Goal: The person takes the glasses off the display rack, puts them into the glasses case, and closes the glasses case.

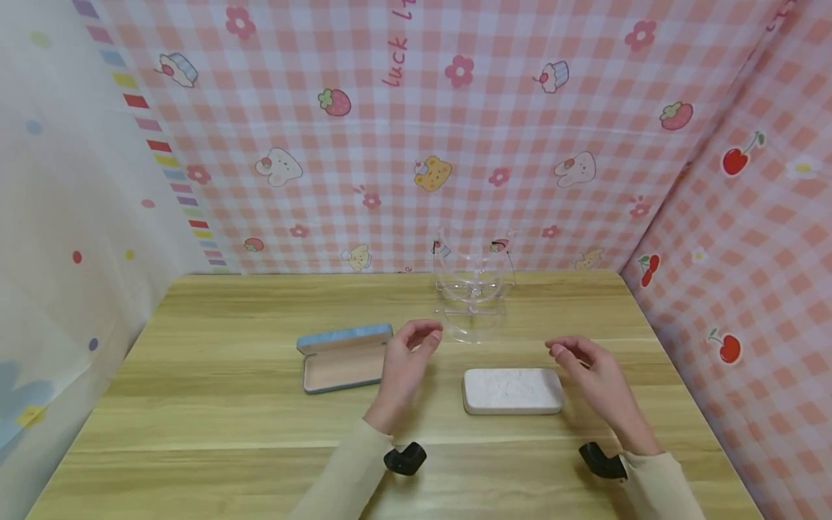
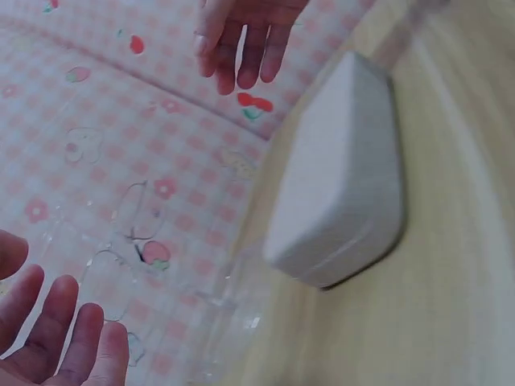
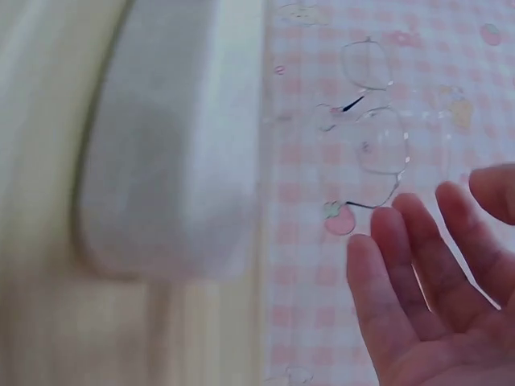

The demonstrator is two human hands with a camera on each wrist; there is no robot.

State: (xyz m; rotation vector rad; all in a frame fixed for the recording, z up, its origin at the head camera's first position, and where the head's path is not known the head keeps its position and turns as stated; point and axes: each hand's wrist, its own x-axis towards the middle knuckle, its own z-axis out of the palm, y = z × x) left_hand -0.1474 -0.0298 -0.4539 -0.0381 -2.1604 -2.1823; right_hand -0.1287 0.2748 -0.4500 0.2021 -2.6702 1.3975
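My left hand (image 1: 406,365) hovers, fingers loosely bent and holding nothing, just right of an opened blue glasses case (image 1: 344,365) with a beige lining. It covers that case's right end in the head view. My right hand (image 1: 598,383) is also free, close to the right end of a closed whitish glasses case (image 1: 513,391) lying flat on the table. Behind the hands stands a clear plastic display stand (image 1: 474,290). Thin-rimmed eyeglasses (image 3: 405,145) with dark temple tips appear on it in the right wrist view. Neither hand touches the stand.
A wood-grain table (image 1: 214,433) carries everything. Pink checked cloth (image 1: 390,130) hangs right behind its back edge, with more checked cloth (image 1: 767,253) along the right and a pale dotted cloth (image 1: 84,180) at the left.
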